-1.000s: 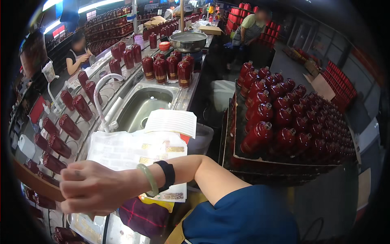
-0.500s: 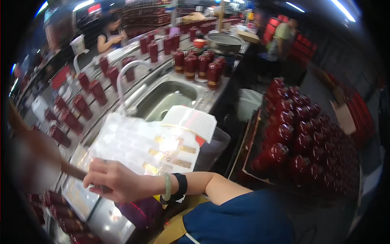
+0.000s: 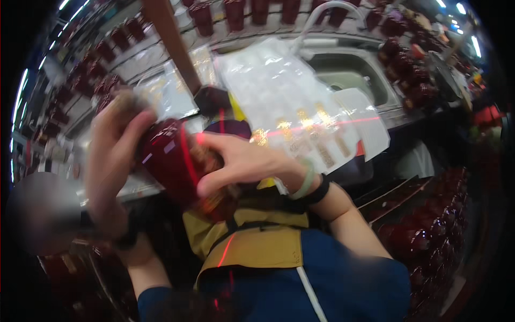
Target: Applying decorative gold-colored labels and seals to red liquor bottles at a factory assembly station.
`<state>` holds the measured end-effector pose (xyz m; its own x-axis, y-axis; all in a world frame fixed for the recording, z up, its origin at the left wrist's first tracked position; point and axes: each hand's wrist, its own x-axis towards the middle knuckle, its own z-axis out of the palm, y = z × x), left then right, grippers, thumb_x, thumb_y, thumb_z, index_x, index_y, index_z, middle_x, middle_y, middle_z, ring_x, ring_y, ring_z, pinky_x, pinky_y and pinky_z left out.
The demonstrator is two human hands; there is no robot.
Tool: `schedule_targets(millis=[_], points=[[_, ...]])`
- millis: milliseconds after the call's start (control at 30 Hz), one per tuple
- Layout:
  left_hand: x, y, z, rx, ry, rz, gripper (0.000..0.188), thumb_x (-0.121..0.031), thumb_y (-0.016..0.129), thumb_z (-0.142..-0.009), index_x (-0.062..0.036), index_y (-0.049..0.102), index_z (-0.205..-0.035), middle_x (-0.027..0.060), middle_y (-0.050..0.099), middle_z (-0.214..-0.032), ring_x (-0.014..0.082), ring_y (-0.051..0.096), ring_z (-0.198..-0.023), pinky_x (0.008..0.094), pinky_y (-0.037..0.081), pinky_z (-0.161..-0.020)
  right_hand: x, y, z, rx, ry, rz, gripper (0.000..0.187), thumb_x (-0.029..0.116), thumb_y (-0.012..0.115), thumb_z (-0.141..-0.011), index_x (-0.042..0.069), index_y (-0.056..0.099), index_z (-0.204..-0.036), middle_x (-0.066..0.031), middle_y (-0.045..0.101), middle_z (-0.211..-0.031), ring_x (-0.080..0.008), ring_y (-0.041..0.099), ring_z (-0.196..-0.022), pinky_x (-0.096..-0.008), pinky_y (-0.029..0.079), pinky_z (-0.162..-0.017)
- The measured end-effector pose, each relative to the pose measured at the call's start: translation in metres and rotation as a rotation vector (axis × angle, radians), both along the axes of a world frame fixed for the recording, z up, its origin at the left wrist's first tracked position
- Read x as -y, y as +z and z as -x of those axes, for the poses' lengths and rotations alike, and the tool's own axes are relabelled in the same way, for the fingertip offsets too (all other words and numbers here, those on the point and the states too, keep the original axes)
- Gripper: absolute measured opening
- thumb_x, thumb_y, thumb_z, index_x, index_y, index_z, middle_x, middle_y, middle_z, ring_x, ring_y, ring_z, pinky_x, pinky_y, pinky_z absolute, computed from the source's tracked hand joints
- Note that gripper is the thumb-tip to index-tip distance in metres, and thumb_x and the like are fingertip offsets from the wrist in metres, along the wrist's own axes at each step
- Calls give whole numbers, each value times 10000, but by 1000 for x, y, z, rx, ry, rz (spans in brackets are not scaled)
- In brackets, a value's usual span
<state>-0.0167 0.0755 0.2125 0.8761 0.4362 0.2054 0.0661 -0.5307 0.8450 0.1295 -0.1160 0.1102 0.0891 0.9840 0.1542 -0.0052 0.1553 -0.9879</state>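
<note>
A dark red jar (image 3: 170, 160) is held close in front of my chest, blurred by motion. My left hand (image 3: 113, 161) wraps its left side, fingers curled over the top. From the right, my right hand (image 3: 242, 162) grips it with spread fingers; that wrist wears a pale green bangle and a black band. Below the jar I see my yellow apron (image 3: 252, 244) and blue top.
A stack of clear sheets with gold labels (image 3: 287, 102) lies on the steel counter beside a sink (image 3: 351, 75) with a curved tap. Rows of red jars (image 3: 91, 75) line the shelves behind. A crate of red jars (image 3: 434, 241) stands at lower right.
My right hand has left the counter and my left hand has come into view. Both now hold a red jar near my chest. The view has swung down and left.
</note>
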Motion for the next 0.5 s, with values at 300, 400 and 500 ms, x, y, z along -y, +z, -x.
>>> schedule_targets(millis=[300,400,500], points=[[-20,-67,-87,155,53,-103,313,-210,873,-848,-1,725,-1028,57,744,-821,104,712,-756,238,550,-661,29,-27,-5,-517,-173,404,675,474,743,-940,35,550,-1416,-88,683,-1253,-163,662,-1124,-323,519,-1002],[-7,-100,-63,353,59,79,444,-206,851,-877,22,655,-1204,100,746,-1020,142,734,-886,270,582,-734,13,-42,-16,-489,-231,392,676,504,746,-930,31,584,-1385,-93,708,-1215,-158,695,-1055,-308,552,-943],[15,-134,-27,170,-116,184,970,-239,958,-713,46,425,-1472,172,496,-1480,271,539,-1328,434,479,-1090,-2,-51,-30,-499,-271,527,673,531,749,-920,22,619,-1342,-90,736,-1158,-152,722,-988,-296,575,-887]])
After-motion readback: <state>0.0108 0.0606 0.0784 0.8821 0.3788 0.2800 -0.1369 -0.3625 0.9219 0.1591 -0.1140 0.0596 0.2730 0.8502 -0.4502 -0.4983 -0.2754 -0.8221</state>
